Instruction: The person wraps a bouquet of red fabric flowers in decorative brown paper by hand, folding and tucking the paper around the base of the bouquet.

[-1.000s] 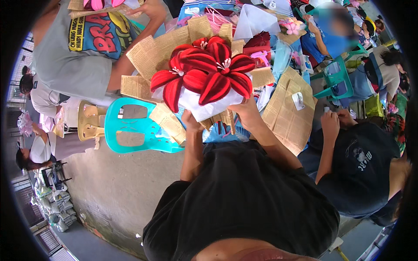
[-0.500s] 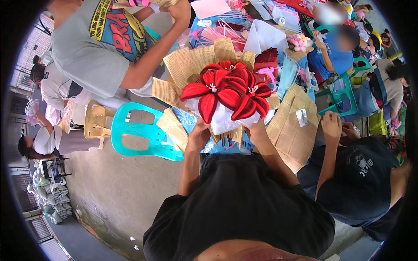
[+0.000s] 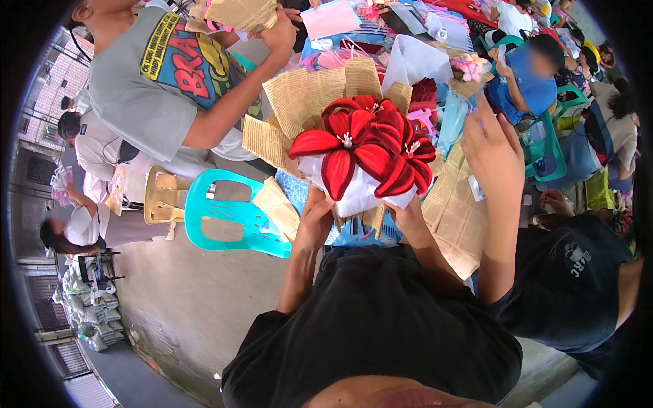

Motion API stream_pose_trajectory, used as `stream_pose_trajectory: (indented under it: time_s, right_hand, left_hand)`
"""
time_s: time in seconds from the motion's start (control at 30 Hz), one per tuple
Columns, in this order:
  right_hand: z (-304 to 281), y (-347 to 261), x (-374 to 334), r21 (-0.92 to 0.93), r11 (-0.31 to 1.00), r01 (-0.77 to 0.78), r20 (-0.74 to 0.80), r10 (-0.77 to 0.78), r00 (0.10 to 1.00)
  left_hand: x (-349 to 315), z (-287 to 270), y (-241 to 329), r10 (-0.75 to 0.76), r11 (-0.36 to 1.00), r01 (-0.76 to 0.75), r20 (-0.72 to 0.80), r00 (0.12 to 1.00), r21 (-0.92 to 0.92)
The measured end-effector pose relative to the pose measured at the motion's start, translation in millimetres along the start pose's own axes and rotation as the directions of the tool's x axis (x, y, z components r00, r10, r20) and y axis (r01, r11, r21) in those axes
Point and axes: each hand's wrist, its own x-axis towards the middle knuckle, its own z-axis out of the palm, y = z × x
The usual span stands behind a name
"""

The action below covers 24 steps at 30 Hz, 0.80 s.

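Several red fuzzy flowers with pale stamens make up a bouquet point(image 3: 360, 146) in front of my chest. White tissue point(image 3: 357, 194) shows under the petals, and tan newsprint wrapping paper point(image 3: 306, 102) fans out behind them. My left hand point(image 3: 317, 214) grips the bouquet's lower left side, fingers partly hidden beneath the wrapping. On the lower right side, my right hand point(image 3: 408, 216) pinches the white tissue and paper. The flowers face up toward me.
A co-worker's raised hand point(image 3: 495, 153) is close on the right, above a newsprint sheet point(image 3: 452, 221). Another person in a grey shirt point(image 3: 146, 102) stands at the left. A teal chair point(image 3: 194, 211) is left of me. A pink glue gun point(image 3: 423, 121) lies behind the bouquet.
The bouquet has shifted slightly right and down in the view, still held by both my hands. The right-hand co-worker's hand has risen and reached forward beside it.
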Motion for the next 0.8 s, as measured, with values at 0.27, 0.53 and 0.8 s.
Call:
stream_pose_trajectory:
  time_s: [0.27, 0.53, 0.8]
  right_hand:
    - [11.0, -10.8, -3.7, -0.486, 0.866, 0.12, 0.178, -0.036, 0.983]
    - [33.1, -7.7, -5.7, -0.324, 0.941, -0.093, 0.19, 0.161, 0.969]
    - [24.5, -6.5, -7.5, -0.401, 0.915, -0.039, 0.2, 0.129, 0.971]
  left_hand:
    - [-25.6, -27.1, 20.2, -0.118, 0.941, 0.092, 0.062, 0.991, 0.327]
    - [-23.6, -3.9, 19.0, -0.06, 0.9, 0.1, -0.106, 0.993, 0.425]
    - [-19.9, -35.9, 21.3, -0.206, 0.898, 0.203, -0.033, 0.978, 0.391]
